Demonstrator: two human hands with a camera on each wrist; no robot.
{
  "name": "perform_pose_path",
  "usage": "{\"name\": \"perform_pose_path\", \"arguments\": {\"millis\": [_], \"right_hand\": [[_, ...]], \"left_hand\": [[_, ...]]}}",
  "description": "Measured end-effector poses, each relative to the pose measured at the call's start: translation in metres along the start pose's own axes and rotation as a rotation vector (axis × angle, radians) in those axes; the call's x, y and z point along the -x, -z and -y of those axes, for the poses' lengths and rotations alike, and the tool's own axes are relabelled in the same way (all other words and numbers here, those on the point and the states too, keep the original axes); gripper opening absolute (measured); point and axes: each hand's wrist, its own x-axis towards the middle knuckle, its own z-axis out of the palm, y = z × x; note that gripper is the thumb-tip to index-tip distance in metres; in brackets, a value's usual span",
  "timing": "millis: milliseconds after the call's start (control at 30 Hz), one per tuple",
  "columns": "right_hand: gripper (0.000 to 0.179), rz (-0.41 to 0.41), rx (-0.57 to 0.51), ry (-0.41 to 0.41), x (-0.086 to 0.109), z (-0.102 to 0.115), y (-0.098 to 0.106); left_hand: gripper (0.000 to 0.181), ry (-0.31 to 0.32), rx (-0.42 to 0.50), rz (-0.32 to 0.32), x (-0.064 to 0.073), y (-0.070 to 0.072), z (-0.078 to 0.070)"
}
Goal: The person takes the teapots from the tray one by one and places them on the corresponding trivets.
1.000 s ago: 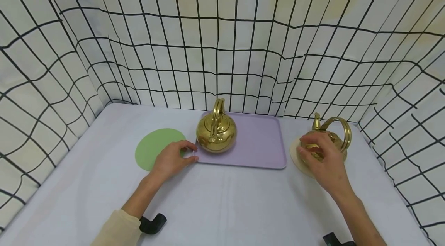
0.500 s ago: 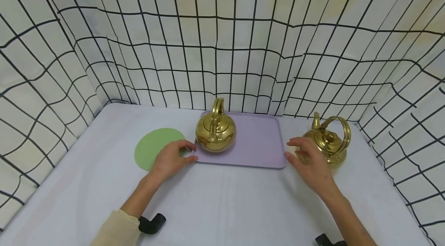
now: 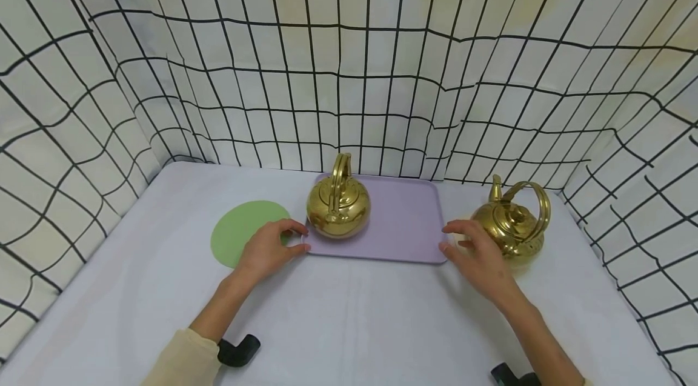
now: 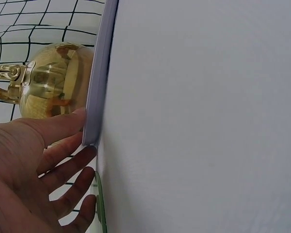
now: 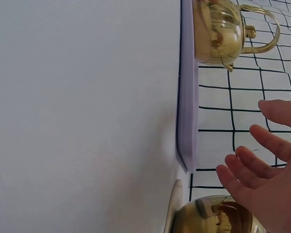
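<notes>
At the left end of the lilac tray [image 3: 406,219], my left hand [image 3: 267,251] touches the rim with its fingertips, fingers and thumb spread apart. In the left wrist view the thumb [image 4: 63,127] lies against the tray's edge. A brass teapot [image 3: 338,207] stands upright on the tray's left half. Close to the tray's right edge, my right hand [image 3: 482,265] has its fingers loosely extended and holds nothing. Beside it a second brass teapot [image 3: 512,225] stands on a round cream mat [image 5: 172,206], mostly hidden in the head view.
A round green mat [image 3: 240,231] lies left of the tray, partly behind the left hand. White cloth [image 3: 349,319] covers the table. Walls of black wire grid [image 3: 338,77] rise at the back and both sides.
My right hand has moved left, from in front of the right teapot to the tray's right edge. The left hand, the tray and both teapots stay in place.
</notes>
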Motion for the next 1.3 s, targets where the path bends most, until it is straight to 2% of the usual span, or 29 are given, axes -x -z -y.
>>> {"name": "perform_pose_path", "arguments": {"millis": [233,467,1033,1300], "right_hand": [[0.031,0.073,-0.038,0.004,-0.001,-0.007,-0.007],[0.024,0.112,0.0,-0.005,-0.003,-0.011,-0.012],[0.021,0.169,0.098,0.041,-0.006,-0.015,-0.019],[0.021,0.18,0.119,0.032,-0.007,-0.017,-0.019]], "left_hand": [[0.03,-0.004,0.0,-0.005,0.0,-0.001,0.001],[0.03,-0.005,-0.003,-0.01,0.0,-0.001,0.0],[0.03,-0.017,-0.003,-0.026,0.002,-0.001,0.001],[0.03,-0.016,0.008,-0.032,0.002,-0.002,0.002]]}}
